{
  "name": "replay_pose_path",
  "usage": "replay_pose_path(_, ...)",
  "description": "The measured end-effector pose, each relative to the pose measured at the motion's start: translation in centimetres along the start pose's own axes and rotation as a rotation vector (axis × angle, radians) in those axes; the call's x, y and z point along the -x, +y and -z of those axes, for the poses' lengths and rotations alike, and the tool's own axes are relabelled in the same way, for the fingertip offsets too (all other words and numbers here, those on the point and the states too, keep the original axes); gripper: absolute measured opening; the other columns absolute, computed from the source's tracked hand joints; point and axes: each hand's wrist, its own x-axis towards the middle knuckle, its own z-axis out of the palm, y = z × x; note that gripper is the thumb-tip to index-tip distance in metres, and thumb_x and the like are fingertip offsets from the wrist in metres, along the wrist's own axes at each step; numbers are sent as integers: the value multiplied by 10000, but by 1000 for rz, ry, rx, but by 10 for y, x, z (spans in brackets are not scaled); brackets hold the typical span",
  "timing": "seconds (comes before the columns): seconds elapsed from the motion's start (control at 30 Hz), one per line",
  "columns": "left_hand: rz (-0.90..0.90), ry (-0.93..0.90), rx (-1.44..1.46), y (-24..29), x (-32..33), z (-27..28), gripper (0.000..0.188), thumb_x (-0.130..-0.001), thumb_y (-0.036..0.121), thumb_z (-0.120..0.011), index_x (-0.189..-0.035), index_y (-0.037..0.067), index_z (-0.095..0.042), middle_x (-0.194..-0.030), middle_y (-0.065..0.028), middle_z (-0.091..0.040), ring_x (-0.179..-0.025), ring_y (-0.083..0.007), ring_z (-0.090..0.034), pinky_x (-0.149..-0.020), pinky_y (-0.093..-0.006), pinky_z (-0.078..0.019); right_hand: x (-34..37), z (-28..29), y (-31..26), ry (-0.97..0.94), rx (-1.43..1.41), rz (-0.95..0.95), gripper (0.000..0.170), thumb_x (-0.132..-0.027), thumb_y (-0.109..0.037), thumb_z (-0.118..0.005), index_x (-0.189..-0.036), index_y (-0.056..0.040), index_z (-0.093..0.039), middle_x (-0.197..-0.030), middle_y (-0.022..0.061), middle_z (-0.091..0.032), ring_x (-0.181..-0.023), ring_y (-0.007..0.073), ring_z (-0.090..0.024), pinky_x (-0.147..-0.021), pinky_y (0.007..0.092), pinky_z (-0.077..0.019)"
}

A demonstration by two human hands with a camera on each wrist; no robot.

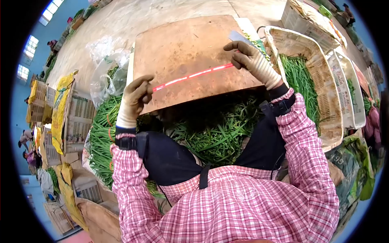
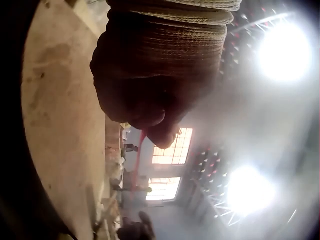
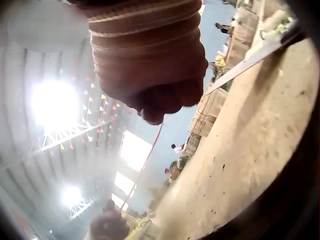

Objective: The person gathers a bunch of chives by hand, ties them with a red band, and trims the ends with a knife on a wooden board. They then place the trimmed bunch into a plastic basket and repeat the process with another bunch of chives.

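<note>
A thin red strip with pale stretches along it [image 1: 193, 75] is drawn straight above the wooden board [image 1: 184, 44]. My gloved left hand [image 1: 137, 95] pinches its left end, with the fingers curled. At the other end my gloved right hand [image 1: 253, 60] pinches the strip between thumb and curled fingers. The right wrist view shows the strip [image 3: 154, 145] running from the right fingers towards the left hand [image 3: 109, 225]. A knife [image 3: 247, 62] lies on the board beside the right hand, its blade partly behind that hand in the head view.
Loose green stalks [image 1: 219, 137] fill the space under the board, between the legs. Bundles tied with red bands [image 1: 103, 135] stand at the left near a clear plastic bag [image 1: 99, 77]. A long crate [image 1: 328, 97] at the right holds more green stalks [image 1: 300, 81].
</note>
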Motion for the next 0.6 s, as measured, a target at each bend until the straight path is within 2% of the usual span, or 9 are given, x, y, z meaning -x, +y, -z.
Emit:
replay_pose_path(0.07,-1,61,-626,29,-12,-21,228,-919,112,-516,-1087,24,-641,-688,15,-572,-586,-55,-470,-541,-220,-394,-24,-5,6,92,759,317,179,-919,-137,-501,-1073,-58,-546,-784,151,-649,-699,259,-639,-610,358,-485)
replay_pose_path(0.13,-146,108,-760,10,-43,-6,206,-909,109,-528,-1017,-13,-654,-659,-4,-552,-595,-62,-478,-567,-216,-410,-45,-20,8,76,1010,227,175,-885,-104,-492,-1045,-63,-551,-878,200,-664,-809,326,-655,-654,423,-497)
replay_pose_path(0.23,50,201,-838,-39,-90,36,212,-856,148,-567,-1021,60,-667,-745,-79,-648,-696,-129,-611,-653,-271,-483,-81,-45,47,11,1184,-95,236,-841,-80,-482,-1064,-74,-558,-912,200,-670,-867,358,-655,-718,449,-501)
replay_pose_path(0.33,61,190,-826,-63,-102,54,205,-845,150,-575,-996,62,-681,-807,-111,-674,-755,-155,-639,-685,-276,-495,-93,-41,90,-2,938,-68,320,-913,-179,-485,-1217,-96,-545,-994,215,-656,-852,318,-657,-743,398,-507)
replay_pose_path(0.4,32,215,-857,-65,-100,50,185,-833,128,-588,-957,47,-698,-851,-101,-686,-775,-155,-635,-709,-274,-499,-68,-32,47,-28,582,-76,439,-876,-243,-597,-1282,-103,-506,-1106,210,-626,-1052,341,-600,-876,383,-477)
replay_pose_path(0.47,151,168,-746,-58,-95,51,187,-861,62,-578,-1019,19,-668,-882,-50,-668,-784,-98,-587,-723,-223,-486,-36,-7,18,118,438,-11,424,-849,-215,-630,-1241,-87,-532,-1093,201,-622,-990,339,-613,-861,371,-486)
replay_pose_path(0.5,121,170,-675,-59,-94,53,182,-867,45,-573,-1019,17,-667,-884,-29,-665,-782,-93,-581,-709,-213,-483,-22,15,24,246,753,178,431,-842,-208,-625,-1242,-82,-530,-1055,224,-620,-957,344,-620,-835,392,-494)
replay_pose_path(0.57,137,185,-683,-59,-96,55,175,-873,31,-570,-1019,11,-665,-883,-39,-661,-770,-91,-578,-698,-208,-483,8,47,24,225,1317,-132,454,-838,-214,-618,-1258,-77,-515,-1051,231,-621,-989,381,-611,-892,423,-473)
replay_pose_path(0.6,162,196,-677,-60,-96,57,173,-874,29,-571,-1018,9,-664,-884,-44,-661,-768,-92,-579,-696,-206,-483,16,46,9,50,1356,-571,454,-832,-211,-625,-1249,-69,-517,-1130,258,-583,-1117,399,-539,-942,429,-444)
